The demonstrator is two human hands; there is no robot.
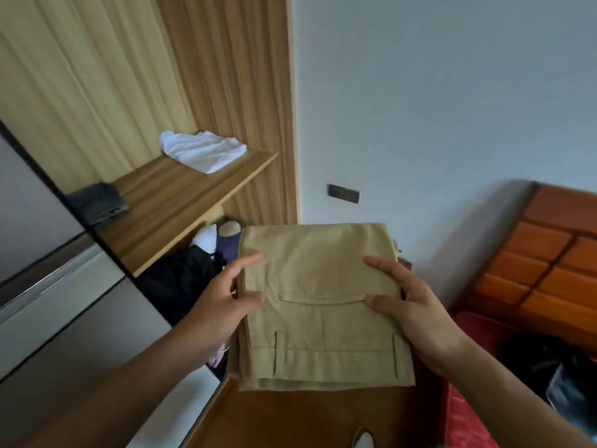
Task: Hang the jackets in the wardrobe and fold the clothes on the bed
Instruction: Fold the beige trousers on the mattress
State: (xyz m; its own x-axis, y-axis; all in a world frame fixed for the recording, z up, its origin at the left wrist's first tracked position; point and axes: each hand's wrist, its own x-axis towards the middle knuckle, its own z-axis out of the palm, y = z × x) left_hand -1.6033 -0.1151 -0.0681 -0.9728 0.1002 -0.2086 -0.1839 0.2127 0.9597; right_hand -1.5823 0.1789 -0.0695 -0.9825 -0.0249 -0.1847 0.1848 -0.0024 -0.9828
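At lower centre of the frame we hold the folded trousers (pixel 318 305), left hand (pixel 223 302) and right hand (pixel 416 315) each clamped on a side edge, thumbs on top. A white cloth (pixel 203 150) lies folded on the shelf (pixel 181 202), upper left; dark clothes (pixel 549 360) at lower right look unfolded.

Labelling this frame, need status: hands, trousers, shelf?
Hands: left hand and right hand grip the folded khaki trousers by the sides, held up. Wardrobe shelf ahead holds white folded cloth and dark folded garment, bare wood between.
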